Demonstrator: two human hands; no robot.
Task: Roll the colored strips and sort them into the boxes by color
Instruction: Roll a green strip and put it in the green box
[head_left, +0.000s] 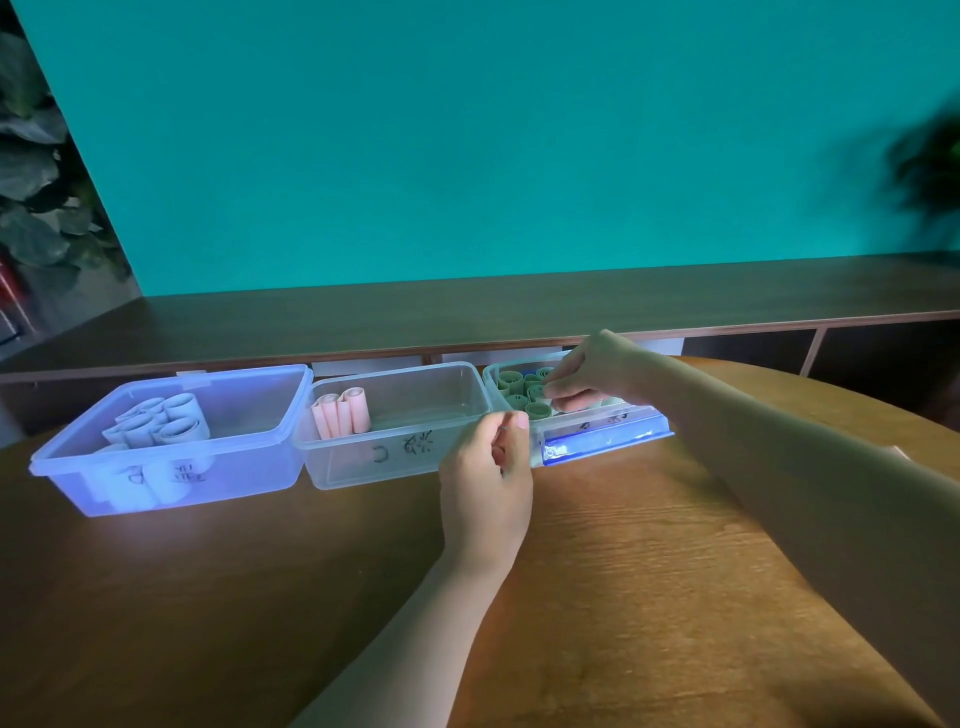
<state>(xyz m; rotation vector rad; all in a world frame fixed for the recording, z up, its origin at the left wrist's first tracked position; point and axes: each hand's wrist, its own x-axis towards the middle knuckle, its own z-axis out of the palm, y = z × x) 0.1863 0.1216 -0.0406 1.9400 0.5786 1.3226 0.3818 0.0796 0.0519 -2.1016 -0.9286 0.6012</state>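
Three clear plastic boxes stand in a row on the wooden table. The left box (270, 441) holds several white rolls (156, 423). Several pink rolls (342, 418) stand in the middle box (363, 470). The right box (602, 441) is packed with green rolls (517, 387). My right hand (592, 371) reaches into the right box, its fingers pinched on a green roll (563, 401) among the others. My left hand (485, 488) hovers at the near corner between the middle and right boxes, fingers curled with nothing visible in them.
A dark wooden shelf (519, 306) runs behind the boxes against a teal wall. Leafy plants (36, 182) stand at the far left and far right. The table's rounded edge (831, 384) curves past on the right.
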